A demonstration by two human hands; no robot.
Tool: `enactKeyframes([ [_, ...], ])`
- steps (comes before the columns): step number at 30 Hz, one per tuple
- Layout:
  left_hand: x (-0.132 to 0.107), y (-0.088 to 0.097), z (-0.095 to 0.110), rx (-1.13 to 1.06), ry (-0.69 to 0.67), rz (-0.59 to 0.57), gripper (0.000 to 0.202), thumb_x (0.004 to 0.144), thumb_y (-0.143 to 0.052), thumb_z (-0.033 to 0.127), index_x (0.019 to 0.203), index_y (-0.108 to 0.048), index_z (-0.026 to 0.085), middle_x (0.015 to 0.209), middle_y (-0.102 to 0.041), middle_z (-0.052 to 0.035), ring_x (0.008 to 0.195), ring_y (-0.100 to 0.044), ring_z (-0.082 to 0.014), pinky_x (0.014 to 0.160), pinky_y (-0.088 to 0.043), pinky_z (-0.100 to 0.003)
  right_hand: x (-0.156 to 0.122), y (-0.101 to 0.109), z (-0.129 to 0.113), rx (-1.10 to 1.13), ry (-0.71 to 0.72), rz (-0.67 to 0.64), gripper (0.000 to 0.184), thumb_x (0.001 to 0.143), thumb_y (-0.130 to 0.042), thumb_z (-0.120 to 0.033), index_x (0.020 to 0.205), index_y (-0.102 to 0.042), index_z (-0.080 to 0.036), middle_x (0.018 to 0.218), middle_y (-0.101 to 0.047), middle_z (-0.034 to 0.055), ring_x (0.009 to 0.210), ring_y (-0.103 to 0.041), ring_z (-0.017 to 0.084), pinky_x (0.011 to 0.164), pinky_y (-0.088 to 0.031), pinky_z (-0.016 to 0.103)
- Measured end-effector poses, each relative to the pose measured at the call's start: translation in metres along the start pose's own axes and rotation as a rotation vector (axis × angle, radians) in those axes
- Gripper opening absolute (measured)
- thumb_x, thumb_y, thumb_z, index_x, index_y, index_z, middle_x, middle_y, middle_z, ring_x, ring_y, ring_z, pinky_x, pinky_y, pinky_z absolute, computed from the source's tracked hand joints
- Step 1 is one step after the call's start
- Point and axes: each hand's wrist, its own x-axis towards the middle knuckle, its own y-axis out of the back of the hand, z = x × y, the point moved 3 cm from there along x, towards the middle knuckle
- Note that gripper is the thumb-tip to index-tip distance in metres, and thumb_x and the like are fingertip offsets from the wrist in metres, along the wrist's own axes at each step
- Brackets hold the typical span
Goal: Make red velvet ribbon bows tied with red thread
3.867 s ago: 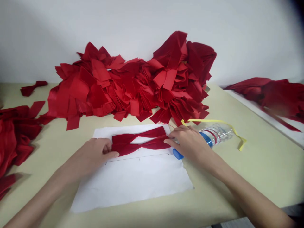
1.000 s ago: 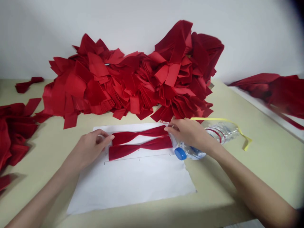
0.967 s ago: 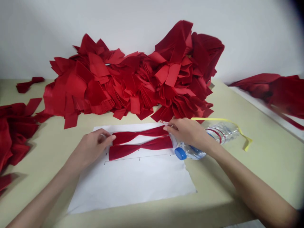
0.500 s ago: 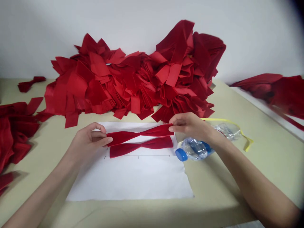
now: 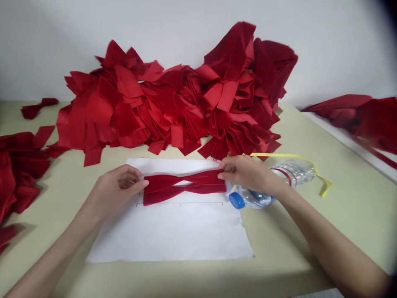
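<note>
Two red velvet ribbon strips, each gathered narrow at its middle, lie one above the other on a white paper sheet [image 5: 173,236] with ruled marks. My left hand [image 5: 119,186] pinches the left end of the upper ribbon strip [image 5: 163,181] between thumb and fingers. At the opposite end, my right hand [image 5: 248,171] grips the same strip's right tip. The lower ribbon strip [image 5: 164,196] rests just above the printed line, its edge meeting or slightly under the upper one towards both ends. A small gap of paper shows between their narrow middles.
A large heap of red ribbon pieces [image 5: 173,107] stands against the wall. More red pieces [image 5: 21,169] lie at left, and others [image 5: 372,120] on a white board at right. Beside my right hand are a clear plastic bottle [image 5: 256,198] with a blue cap and a yellow ribbon [image 5: 297,157].
Both hands have brought the upper strip down towards me, closing most of the gap to the lower strip. The lower strip stays where it was.
</note>
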Motion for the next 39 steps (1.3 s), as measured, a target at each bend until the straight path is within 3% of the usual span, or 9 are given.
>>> enactKeyframes([
  [3, -0.005, -0.002, 0.0, 0.16, 0.0, -0.083, 0.039, 0.065, -0.067, 0.05, 0.091, -0.055, 0.024, 0.078, -0.066, -0.001, 0.066, -0.061, -0.0187, 0.061, -0.048, -0.03, 0.001, -0.001, 0.002, -0.024, -0.031, 0.022, 0.006, 0.075, -0.058, -0.028, 0.076, -0.061, -0.023, 0.071, -0.067, -0.0001, 0.061, -0.058, 0.016, 0.059, -0.037, 0.029],
  [8, -0.01, -0.012, 0.005, 0.348, -0.1, -0.157, 0.023, 0.069, -0.062, 0.045, 0.071, -0.054, 0.023, 0.065, -0.057, 0.0018, 0.059, -0.051, -0.016, 0.053, -0.039, -0.026, 0.003, 0.002, 0.008, 0.043, -0.042, 0.117, 0.014, 0.078, -0.055, -0.033, 0.085, -0.062, -0.024, 0.08, -0.068, 0.0016, 0.072, -0.06, 0.02, 0.06, -0.039, 0.029],
  [15, -0.001, 0.001, 0.0, 0.182, -0.099, -0.102, 0.012, 0.072, -0.057, 0.034, 0.071, -0.054, 0.023, 0.065, -0.059, 0.0025, 0.061, -0.055, -0.0159, 0.056, -0.041, -0.025, 0.004, 0.01, 0.013, 0.204, -0.038, 0.248, 0.018, 0.079, -0.054, -0.037, 0.084, -0.06, -0.021, 0.071, -0.065, 0.0014, 0.064, -0.058, 0.016, 0.059, -0.041, 0.029],
  [20, 0.009, 0.012, -0.01, 0.06, -0.115, -0.056, 0.015, 0.071, -0.06, 0.036, 0.075, -0.057, 0.022, 0.07, -0.062, 0.0007, 0.067, -0.059, -0.0177, 0.061, -0.044, -0.026, 0.006, 0.005, 0.02, 0.141, -0.036, 0.168, 0.018, 0.079, -0.052, -0.035, 0.086, -0.06, -0.021, 0.077, -0.066, 0.0031, 0.069, -0.06, 0.018, 0.061, -0.042, 0.03],
  [28, 0.017, 0.006, -0.012, 0.049, -0.13, -0.018, 0.018, 0.072, -0.059, 0.037, 0.08, -0.063, 0.022, 0.081, -0.068, -0.0014, 0.076, -0.062, -0.0198, 0.066, -0.046, -0.027, 0.007, 0.0, 0.021, 0.068, -0.035, 0.108, 0.018, 0.079, -0.052, -0.037, 0.087, -0.062, -0.024, 0.078, -0.067, 0.0016, 0.071, -0.06, 0.019, 0.06, -0.04, 0.03],
  [39, 0.02, 0.003, -0.012, -0.059, -0.103, 0.089, 0.023, 0.069, -0.065, 0.038, 0.083, -0.065, 0.02, 0.085, -0.07, -0.0038, 0.081, -0.064, -0.021, 0.072, -0.05, -0.029, 0.007, -0.001, 0.017, -0.063, -0.048, 0.134, 0.017, 0.081, -0.052, -0.034, 0.088, -0.063, -0.023, 0.078, -0.067, 0.0007, 0.069, -0.059, 0.018, 0.059, -0.041, 0.028],
])
